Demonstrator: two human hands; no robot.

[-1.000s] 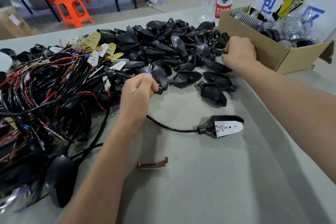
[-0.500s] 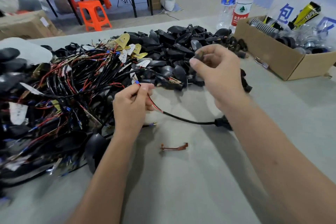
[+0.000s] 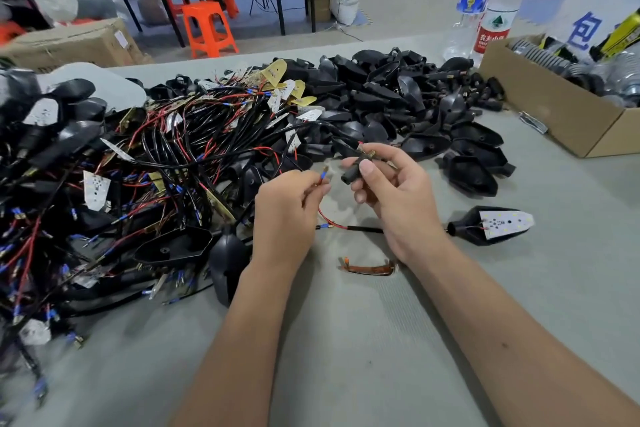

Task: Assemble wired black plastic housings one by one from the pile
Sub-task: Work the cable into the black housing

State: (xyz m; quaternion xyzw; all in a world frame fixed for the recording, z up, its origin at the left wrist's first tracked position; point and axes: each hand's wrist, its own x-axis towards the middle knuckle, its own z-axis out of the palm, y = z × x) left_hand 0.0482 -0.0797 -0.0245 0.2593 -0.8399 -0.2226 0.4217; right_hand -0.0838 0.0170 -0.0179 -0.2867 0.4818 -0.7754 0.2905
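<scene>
Table (image 3: pixel 346 374): grey surface, bearing everything below.
Wire tangle (image 3: pixel 145 177): black and red leads with blue-sleeved terminals and small white LED boards, heaped on the left.
Housing pile (image 3: pixel 398 104): empty black plastic shells stacked at centre back, spilling toward the right hand.
Cardboard box (image 3: pixel 568 125): open, at the right edge, filled with metal parts; two water bottles (image 3: pixel 491 10) stand just behind it.
Wired housing (image 3: pixel 491 225): lies alone on the table right of the hands, white LED board facing up — its black cable (image 3: pixel 363 229) runs left under the right wrist.
Right hand (image 3: pixel 398 198): thumb and fingers curled round a small black connector sleeve (image 3: pixel 356 168), held above the table.
Left hand (image 3: pixel 287 211): fingertips pinch a red lead (image 3: pixel 323 180) by its blue-sleeved terminal — the tip points at the sleeve, close but apart.
Brown clip (image 3: pixel 367 267): curved strip lying flat, just beside the right wrist.
</scene>
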